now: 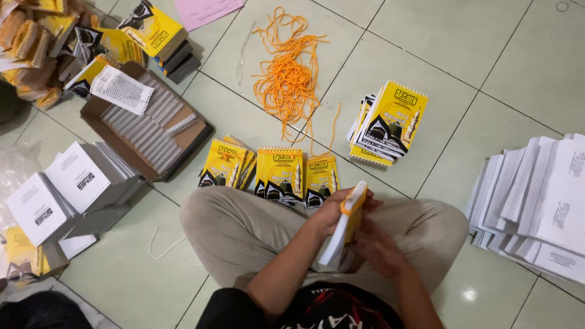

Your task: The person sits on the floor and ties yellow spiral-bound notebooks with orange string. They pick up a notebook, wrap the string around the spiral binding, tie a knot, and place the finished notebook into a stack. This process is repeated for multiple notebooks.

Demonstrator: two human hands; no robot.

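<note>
- While sitting cross-legged on tiles, gripping booklet [344, 224] upright over lap, left hand [329, 214] fingers wrapped round its spine for steadiness.
- Bracing lower pages with right hand [375, 247], fingers loosely curled.
- Keeping cords [289, 76] within reach.

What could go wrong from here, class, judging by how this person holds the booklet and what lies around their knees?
1. The left hand grips the yellow booklet on edge over the lap, the right hand lower; loose pages might slip out.
2. The orange cords lie in a tangle, so pulling one could drag others.
3. The booklets by the knees could get knocked or creased.
</note>
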